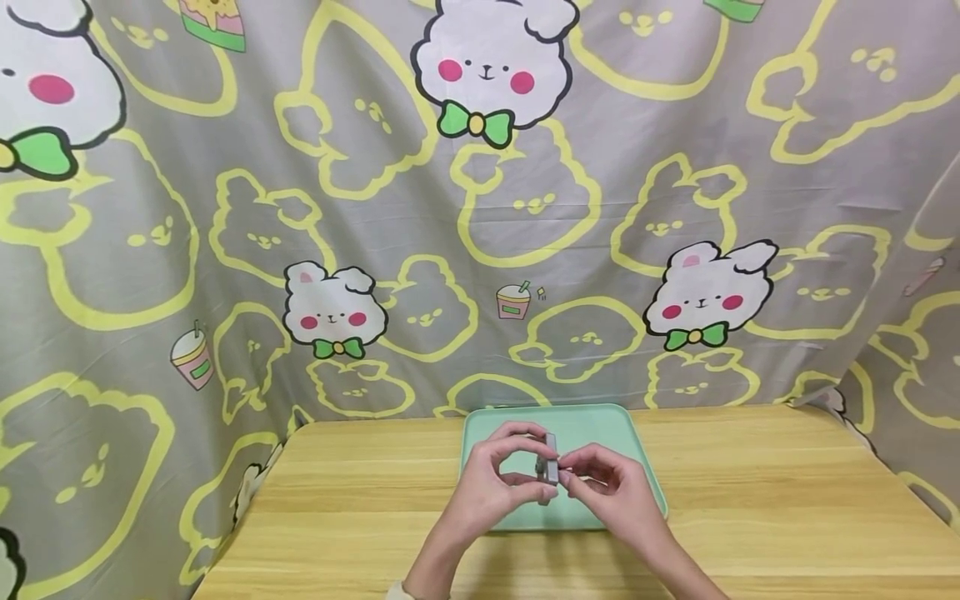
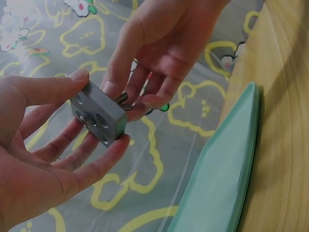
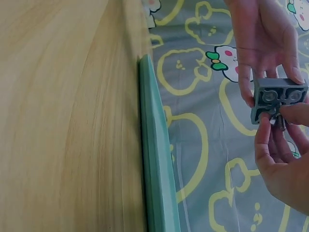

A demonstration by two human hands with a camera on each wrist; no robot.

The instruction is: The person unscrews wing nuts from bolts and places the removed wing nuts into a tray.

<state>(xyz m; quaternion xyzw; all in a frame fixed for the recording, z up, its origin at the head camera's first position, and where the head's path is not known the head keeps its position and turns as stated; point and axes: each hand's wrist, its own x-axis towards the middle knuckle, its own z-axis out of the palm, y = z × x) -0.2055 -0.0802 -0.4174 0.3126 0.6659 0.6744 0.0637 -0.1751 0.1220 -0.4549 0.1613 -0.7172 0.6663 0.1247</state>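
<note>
Grey block (image 1: 552, 460), drilled with round holes, is held up clear of the green tray (image 1: 600, 427), which lies on the wooden tabletop (image 1: 360, 500) against the middle of its far edge. The left hand (image 1: 497, 477) has its grip closed about the block, thumb on one edge and fingertips on the opposite one. The right hand (image 1: 613, 485) has its grip pinched, thumb and fingers meeting at two slim metal screws (image 2: 124, 102) that jut from the block's face; I cannot tell whether it pinches one or both. Beyond the tabletop's far edge hangs a rabbit-patterned grey cloth (image 1: 534, 204).
</note>
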